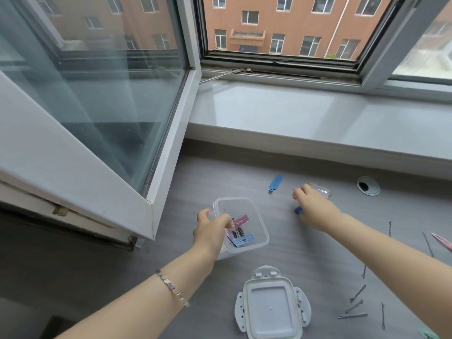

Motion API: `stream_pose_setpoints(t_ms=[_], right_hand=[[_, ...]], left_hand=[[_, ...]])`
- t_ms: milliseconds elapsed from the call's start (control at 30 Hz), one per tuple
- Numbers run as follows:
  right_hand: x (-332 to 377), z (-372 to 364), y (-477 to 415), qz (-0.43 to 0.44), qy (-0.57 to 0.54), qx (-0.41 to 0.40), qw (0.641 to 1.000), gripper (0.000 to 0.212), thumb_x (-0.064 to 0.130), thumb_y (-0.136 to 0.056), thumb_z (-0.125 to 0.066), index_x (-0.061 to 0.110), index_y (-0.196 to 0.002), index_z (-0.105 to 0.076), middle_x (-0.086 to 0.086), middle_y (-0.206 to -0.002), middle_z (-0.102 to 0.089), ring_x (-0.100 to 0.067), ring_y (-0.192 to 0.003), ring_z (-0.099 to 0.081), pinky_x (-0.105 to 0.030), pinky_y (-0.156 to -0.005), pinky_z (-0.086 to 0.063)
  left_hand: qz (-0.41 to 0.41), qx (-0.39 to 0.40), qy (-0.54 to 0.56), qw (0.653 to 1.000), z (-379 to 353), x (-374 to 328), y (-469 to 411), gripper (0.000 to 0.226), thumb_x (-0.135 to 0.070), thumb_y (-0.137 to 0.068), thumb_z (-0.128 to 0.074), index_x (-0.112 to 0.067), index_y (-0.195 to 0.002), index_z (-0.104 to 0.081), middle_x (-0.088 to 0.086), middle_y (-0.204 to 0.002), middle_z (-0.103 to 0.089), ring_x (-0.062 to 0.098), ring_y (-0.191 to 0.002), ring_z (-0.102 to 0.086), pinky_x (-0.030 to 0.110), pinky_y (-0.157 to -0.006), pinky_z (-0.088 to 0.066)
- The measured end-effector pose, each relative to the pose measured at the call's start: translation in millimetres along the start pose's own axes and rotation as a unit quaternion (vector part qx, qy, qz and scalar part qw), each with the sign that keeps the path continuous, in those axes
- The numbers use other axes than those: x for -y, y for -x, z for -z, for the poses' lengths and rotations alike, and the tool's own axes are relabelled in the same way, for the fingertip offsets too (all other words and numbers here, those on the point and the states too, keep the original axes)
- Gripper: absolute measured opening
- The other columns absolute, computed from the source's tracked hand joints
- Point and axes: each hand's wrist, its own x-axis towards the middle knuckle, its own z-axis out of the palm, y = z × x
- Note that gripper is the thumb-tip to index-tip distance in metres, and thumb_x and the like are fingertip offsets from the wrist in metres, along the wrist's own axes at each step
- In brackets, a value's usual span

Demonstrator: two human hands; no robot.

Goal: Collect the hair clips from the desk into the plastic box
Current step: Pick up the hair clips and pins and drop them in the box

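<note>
A clear plastic box (256, 216) stands on the grey desk with several coloured hair clips (241, 232) inside. My left hand (211, 231) grips the box's near-left rim. My right hand (315, 209) reaches over a lilac clip on a card (322, 190), fingers curled around its left end; whether it is lifted is unclear. A dark blue clip (298, 210) peeks out under that hand. A light blue clip (275, 183) lies alone further left.
The box's lid (271, 307) lies upside up near the front edge. Several thin bobby pins (357, 302) and a pink clip (442, 241) are scattered at right. An open window sash (161, 148) juts over the desk's left. A cable grommet (368, 185) sits at the back.
</note>
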Motion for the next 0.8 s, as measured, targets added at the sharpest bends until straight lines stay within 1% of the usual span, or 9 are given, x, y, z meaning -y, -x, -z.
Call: stream_pose_setpoints(t_ms=[100, 200, 267, 333, 433, 533, 600, 700, 800], right_hand=[[-11, -2, 3, -0.003, 0.005, 0.045, 0.999, 0.022, 0.019, -0.093, -0.049, 0.008, -0.112, -0.053, -0.009, -0.121, -0.053, -0.026, -0.115, -0.045, -0.033, -0.087, -0.043], [-5, 1, 12, -0.031, -0.07, 0.095, 0.992, 0.012, 0.014, -0.093, -0.045, 0.012, -0.082, -0.047, -0.012, -0.09, -0.055, -0.026, -0.084, -0.055, -0.027, -0.062, -0.041], [3, 9, 21, -0.05, -0.178, 0.071, 0.98, 0.025, 0.008, -0.091, -0.044, 0.011, -0.066, -0.044, -0.014, -0.072, -0.06, -0.028, -0.068, -0.057, -0.023, -0.049, -0.037], [20, 24, 37, -0.058, -0.31, -0.004, 0.949, 0.024, 0.008, -0.09, -0.047, 0.01, -0.066, -0.047, -0.009, -0.063, -0.06, -0.023, -0.059, -0.055, -0.022, -0.049, -0.041], [56, 48, 66, -0.012, -0.42, 0.0, 0.907, 0.012, 0.014, -0.09, -0.052, 0.015, -0.079, -0.049, -0.005, -0.07, -0.062, -0.018, -0.06, -0.059, -0.032, -0.062, -0.054], [70, 53, 87, 0.002, -0.394, 0.082, 0.915, 0.014, 0.023, -0.09, -0.056, 0.011, -0.095, -0.062, -0.006, -0.084, -0.069, -0.018, -0.07, -0.064, -0.033, -0.071, -0.056], [61, 52, 85, -0.009, -0.373, 0.026, 0.927, 0.022, 0.017, -0.089, -0.057, 0.005, -0.105, -0.066, -0.012, -0.096, -0.072, -0.02, -0.076, -0.065, -0.034, -0.079, -0.056], [30, 44, 67, -0.057, -0.413, -0.109, 0.903, 0.02, 0.002, -0.087, -0.054, -0.002, -0.1, -0.07, -0.017, -0.087, -0.072, -0.028, -0.072, -0.067, -0.037, -0.076, -0.057], [-15, 25, 30, -0.105, -0.294, -0.138, 0.94, 0.022, 0.007, -0.086, -0.055, 0.005, -0.102, -0.07, -0.013, -0.109, -0.068, -0.031, -0.1, -0.063, -0.036, -0.088, -0.05]], left_hand=[[0.004, 0.003, -0.008, 1.0, -2, 2, 3, 0.087, -0.028, -0.05, -0.047, -0.02, -0.137, -0.04, 0.016, -0.139, -0.046, 0.035, -0.124, -0.049, 0.04, -0.093, -0.042], [0.008, 0.011, -0.013, 1.0, -6, 3, 7, 0.087, -0.029, -0.051, -0.048, -0.022, -0.137, -0.038, 0.016, -0.139, -0.046, 0.035, -0.124, -0.049, 0.037, -0.087, -0.041], [0.007, 0.015, -0.018, 1.0, -9, 3, 11, 0.086, -0.03, -0.052, -0.048, -0.023, -0.138, -0.039, 0.016, -0.139, -0.046, 0.034, -0.123, -0.05, 0.038, -0.088, -0.042], [0.004, 0.024, -0.025, 0.999, -12, 3, 15, 0.086, -0.03, -0.053, -0.048, -0.023, -0.138, -0.038, 0.016, -0.138, -0.046, 0.034, -0.122, -0.05, 0.04, -0.09, -0.043], [0.006, 0.041, -0.033, 0.999, -19, 4, 19, 0.085, -0.03, -0.054, -0.049, -0.024, -0.137, -0.037, 0.017, -0.136, -0.047, 0.035, -0.121, -0.051, 0.044, -0.097, -0.044], [-0.004, 0.065, -0.042, 0.997, -29, 5, 22, 0.08, -0.028, -0.06, -0.052, -0.025, -0.138, -0.037, 0.018, -0.134, -0.049, 0.036, -0.121, -0.052, 0.047, -0.098, -0.045], [-0.003, 0.07, -0.04, 0.997, -35, 4, 23, 0.085, -0.029, -0.055, -0.051, -0.027, -0.138, -0.037, 0.016, -0.135, -0.049, 0.034, -0.12, -0.052, 0.048, -0.101, -0.046], [-0.002, 0.07, -0.044, 0.997, -43, 3, 28, 0.084, -0.029, -0.056, -0.05, -0.027, -0.139, -0.037, 0.013, -0.137, -0.047, 0.029, -0.117, -0.05, 0.041, -0.096, -0.043], [-0.004, 0.063, -0.036, 0.997, -53, 1, 31, 0.081, -0.028, -0.059, -0.051, -0.025, -0.139, -0.037, 0.013, -0.136, -0.048, 0.026, -0.108, -0.05, 0.034, -0.084, -0.038]])
